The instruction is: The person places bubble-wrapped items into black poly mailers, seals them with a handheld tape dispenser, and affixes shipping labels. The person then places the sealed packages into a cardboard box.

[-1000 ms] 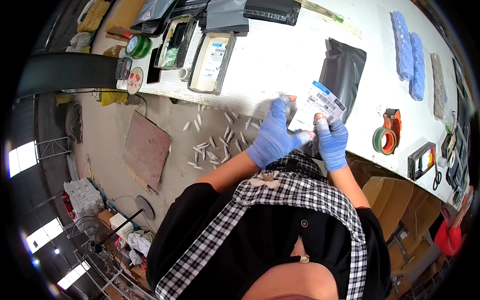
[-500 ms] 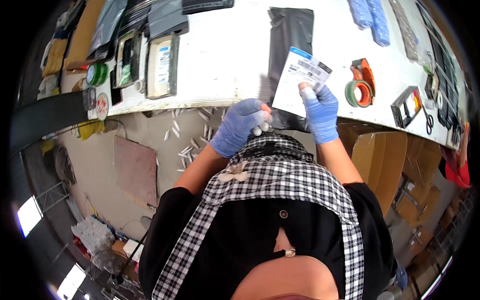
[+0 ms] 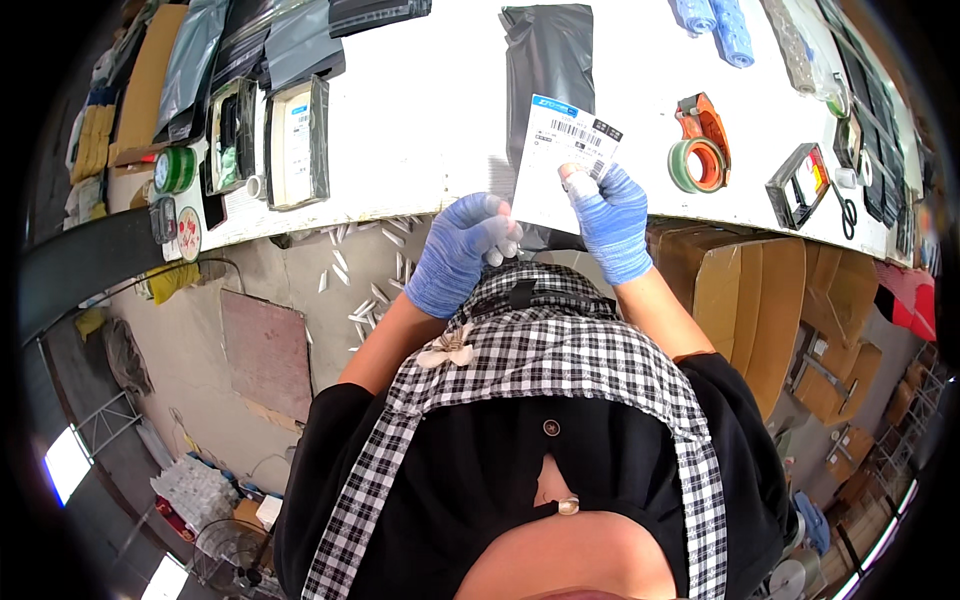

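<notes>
A white shipping label (image 3: 545, 180) with a blue strip and barcode is tilted over the near end of a dark grey plastic mailing bag (image 3: 548, 55). My right hand (image 3: 608, 222), in a blue wrap with bare or pale-covered fingertips, grips the label's right side, thumb on top. Curled fingers bring my left hand (image 3: 462, 250), wrapped the same way, up to the label's lower left corner. Whether those fingertips pinch the label or something small is unclear. The bag's near end hangs over the table edge, partly hidden behind the label and hands.
An orange tape dispenser (image 3: 702, 150) lies right of the bag on the white table (image 3: 420, 120). Scissors (image 3: 848, 212) and a black frame-like box (image 3: 800, 185) sit further right. Shallow trays (image 3: 298, 145) and green tape (image 3: 175, 170) stand left. Cardboard boxes (image 3: 745, 310) are below the table.
The view has shifted, so the table's things appear further left and higher. My right hand still holds the label, which is now more upright; my left fingers stay near its lower corner.
</notes>
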The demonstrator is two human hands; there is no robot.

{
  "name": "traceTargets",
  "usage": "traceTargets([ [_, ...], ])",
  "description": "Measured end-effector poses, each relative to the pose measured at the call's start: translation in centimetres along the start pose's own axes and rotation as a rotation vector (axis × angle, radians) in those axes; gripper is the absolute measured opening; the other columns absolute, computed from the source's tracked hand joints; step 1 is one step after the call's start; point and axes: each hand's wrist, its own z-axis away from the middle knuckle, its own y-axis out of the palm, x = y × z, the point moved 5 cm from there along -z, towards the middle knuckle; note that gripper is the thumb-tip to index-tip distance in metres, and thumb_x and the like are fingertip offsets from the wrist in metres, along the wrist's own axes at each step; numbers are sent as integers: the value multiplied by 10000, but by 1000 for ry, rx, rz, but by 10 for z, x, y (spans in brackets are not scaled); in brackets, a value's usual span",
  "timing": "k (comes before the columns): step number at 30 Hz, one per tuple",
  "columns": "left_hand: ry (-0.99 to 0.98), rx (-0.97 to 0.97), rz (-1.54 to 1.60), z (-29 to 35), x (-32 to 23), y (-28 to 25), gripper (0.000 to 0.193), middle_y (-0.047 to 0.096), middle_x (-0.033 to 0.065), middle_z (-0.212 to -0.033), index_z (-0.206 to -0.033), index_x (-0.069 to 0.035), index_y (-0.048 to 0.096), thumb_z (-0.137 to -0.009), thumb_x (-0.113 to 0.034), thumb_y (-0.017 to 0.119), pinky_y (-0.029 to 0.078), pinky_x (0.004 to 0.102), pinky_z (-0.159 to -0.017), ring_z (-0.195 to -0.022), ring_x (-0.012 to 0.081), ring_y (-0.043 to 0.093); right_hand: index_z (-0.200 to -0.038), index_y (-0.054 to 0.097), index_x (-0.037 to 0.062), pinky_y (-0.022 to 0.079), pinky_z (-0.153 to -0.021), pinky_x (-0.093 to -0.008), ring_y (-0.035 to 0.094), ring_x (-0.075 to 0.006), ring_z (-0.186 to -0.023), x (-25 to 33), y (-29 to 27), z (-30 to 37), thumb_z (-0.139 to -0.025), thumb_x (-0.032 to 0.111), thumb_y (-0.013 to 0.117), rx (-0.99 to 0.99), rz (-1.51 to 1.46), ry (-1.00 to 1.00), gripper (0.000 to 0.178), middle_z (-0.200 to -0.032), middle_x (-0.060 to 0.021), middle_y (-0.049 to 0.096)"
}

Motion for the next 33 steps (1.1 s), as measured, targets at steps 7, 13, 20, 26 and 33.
traceTargets([
  [7,-10,28,-6,1,2,-2,136,619,16,-756,-985,-68,622,-912,-183,626,399,185,-547,-611,55,489,-1091,693,-11,527,-737,-252,644,-100,-829,1,3,0,-907,145,674,22,-17,23,242,-931,-78,720],
  [13,5,36,-3,-1,-3,-2,81,666,33,-823,-922,-70,635,-880,-139,638,461,189,-596,-672,66,576,-1163,633,-34,531,-760,-261,641,-112,-869,-8,8,-2,-903,126,665,80,-124,144,307,-980,-91,706],
  [20,441,-151,-462,9,-18,4,117,634,-9,-791,-916,-49,625,-823,11,664,492,229,-651,-714,64,593,-1366,438,-25,495,-932,-379,593,-343,-1105,27,7,11,-798,134,739,41,440,-641,662,-1208,-242,570],
  [26,805,-83,-898,6,-29,19,182,648,68,-778,-894,-88,625,-766,5,714,509,305,-613,-658,211,639,-1119,679,27,547,-771,-329,684,-262,-870,20,11,27,-862,160,688,402,185,-391,289,-997,-148,691],
  [33,422,-31,-659,4,-13,-11,161,617,-1,-726,-830,-69,596,-725,23,677,492,295,-580,-643,122,597,-1058,666,34,522,-815,-330,645,-218,-895,-49,-17,5,-893,203,640,198,-378,372,238,-953,-122,675],
])
